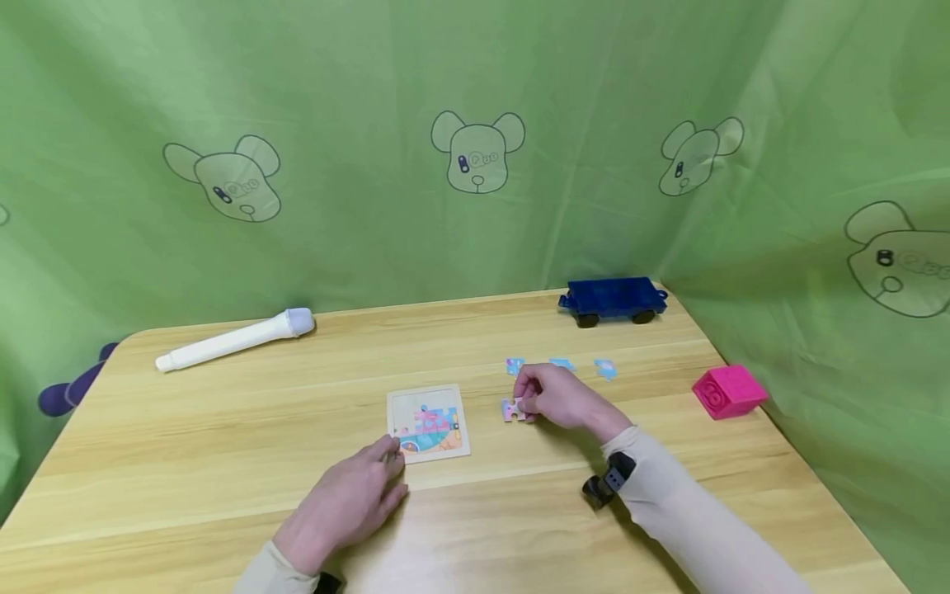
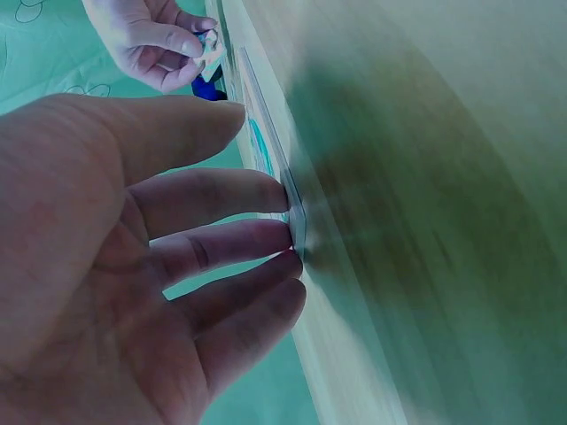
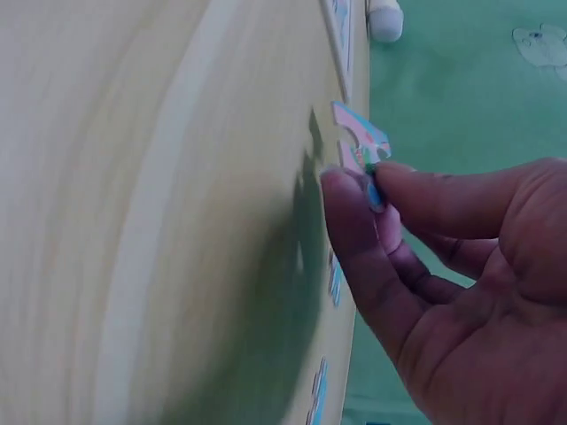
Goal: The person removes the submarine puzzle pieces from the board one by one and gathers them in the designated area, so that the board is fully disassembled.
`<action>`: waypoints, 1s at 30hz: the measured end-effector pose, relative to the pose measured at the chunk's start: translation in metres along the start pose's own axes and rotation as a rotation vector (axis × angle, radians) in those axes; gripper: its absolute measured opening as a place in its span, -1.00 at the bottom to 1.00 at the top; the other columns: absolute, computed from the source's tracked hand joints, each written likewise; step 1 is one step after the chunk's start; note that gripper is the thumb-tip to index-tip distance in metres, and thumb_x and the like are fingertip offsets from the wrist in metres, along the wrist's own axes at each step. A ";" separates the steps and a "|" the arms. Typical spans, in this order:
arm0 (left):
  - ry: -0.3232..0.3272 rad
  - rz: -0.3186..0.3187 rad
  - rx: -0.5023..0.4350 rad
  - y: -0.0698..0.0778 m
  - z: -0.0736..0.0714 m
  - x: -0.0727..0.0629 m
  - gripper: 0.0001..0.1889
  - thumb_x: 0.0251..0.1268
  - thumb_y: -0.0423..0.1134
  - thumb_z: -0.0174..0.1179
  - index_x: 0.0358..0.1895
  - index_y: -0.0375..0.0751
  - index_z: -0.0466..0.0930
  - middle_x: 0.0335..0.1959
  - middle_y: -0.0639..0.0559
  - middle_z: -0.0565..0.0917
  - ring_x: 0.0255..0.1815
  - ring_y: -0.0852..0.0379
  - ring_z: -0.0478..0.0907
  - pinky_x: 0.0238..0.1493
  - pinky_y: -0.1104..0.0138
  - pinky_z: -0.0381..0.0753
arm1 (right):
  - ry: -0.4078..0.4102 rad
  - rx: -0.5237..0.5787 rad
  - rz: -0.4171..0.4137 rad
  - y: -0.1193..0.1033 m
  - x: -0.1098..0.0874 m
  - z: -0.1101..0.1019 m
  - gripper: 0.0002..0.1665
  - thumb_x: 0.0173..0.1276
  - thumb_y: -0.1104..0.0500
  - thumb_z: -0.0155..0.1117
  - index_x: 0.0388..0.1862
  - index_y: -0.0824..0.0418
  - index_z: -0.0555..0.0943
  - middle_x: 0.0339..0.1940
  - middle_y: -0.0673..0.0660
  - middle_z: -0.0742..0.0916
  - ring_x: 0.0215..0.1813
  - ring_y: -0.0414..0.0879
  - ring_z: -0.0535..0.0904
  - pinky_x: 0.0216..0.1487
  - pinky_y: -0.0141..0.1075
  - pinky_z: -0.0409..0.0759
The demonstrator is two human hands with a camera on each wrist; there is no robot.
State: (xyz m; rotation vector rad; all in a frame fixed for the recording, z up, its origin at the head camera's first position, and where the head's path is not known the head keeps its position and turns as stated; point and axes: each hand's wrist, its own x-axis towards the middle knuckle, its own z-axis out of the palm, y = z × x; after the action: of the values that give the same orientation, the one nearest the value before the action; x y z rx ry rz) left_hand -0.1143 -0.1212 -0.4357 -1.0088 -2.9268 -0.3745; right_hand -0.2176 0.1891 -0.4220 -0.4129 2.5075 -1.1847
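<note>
My right hand [image 1: 562, 396] pinches a pink and blue jigsaw piece [image 3: 361, 133] between thumb and fingertips, over the table right of the puzzle board. The square puzzle board [image 1: 402, 404] has a pale frame; several joined pieces fill its lower right part, and its upper left shows bare backing. My left hand [image 1: 349, 499] has its fingertips at the board's lower left corner, fingers fairly straight, as the left wrist view shows. Behind the right hand lie three loose blue jigsaw pieces, one at the left [image 1: 514, 365], one in the middle [image 1: 562, 363], one at the right [image 1: 605, 368].
A white microphone-shaped toy [image 1: 236, 339] lies at the back left. Toward the back right stands a dark blue toy wagon [image 1: 614, 299], and a pink block [image 1: 729, 391] sits by the right edge. Green cloth [image 1: 356, 165] hangs behind the wooden table [image 1: 185, 462].
</note>
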 end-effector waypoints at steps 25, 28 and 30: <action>0.022 -0.002 0.017 -0.001 0.002 0.000 -0.66 0.33 -0.20 0.25 0.02 -0.40 0.64 0.10 -0.24 0.54 0.05 -0.15 0.59 0.02 0.10 0.65 | 0.064 -0.227 0.107 0.012 0.011 -0.006 -0.92 0.27 0.40 0.26 -0.29 0.28 0.57 -0.45 0.08 0.58 -0.41 -0.08 0.49 -0.36 -0.27 0.52; 0.017 -0.002 0.014 -0.001 0.001 0.001 -0.66 0.33 -0.20 0.25 0.02 -0.39 0.64 0.10 -0.23 0.54 0.04 -0.14 0.60 0.01 0.10 0.66 | 0.076 -0.255 0.104 0.011 0.012 -0.006 -0.93 0.29 0.36 0.27 -0.28 0.25 0.57 -0.44 0.07 0.58 -0.38 -0.08 0.48 -0.32 -0.26 0.50; 0.018 -0.001 0.010 -0.001 0.001 0.001 -0.68 0.33 -0.20 0.25 0.00 -0.38 0.65 0.08 -0.21 0.55 0.03 -0.13 0.60 0.01 0.11 0.66 | 0.088 -0.269 0.095 0.009 0.013 -0.005 -0.94 0.32 0.32 0.27 -0.27 0.23 0.57 -0.43 0.06 0.58 -0.36 -0.08 0.48 -0.31 -0.26 0.49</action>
State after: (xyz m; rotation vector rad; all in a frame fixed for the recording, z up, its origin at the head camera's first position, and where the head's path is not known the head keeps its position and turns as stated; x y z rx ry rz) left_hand -0.1156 -0.1211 -0.4367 -0.9976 -2.9104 -0.3671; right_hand -0.2320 0.1927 -0.4281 -0.3088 2.7401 -0.8496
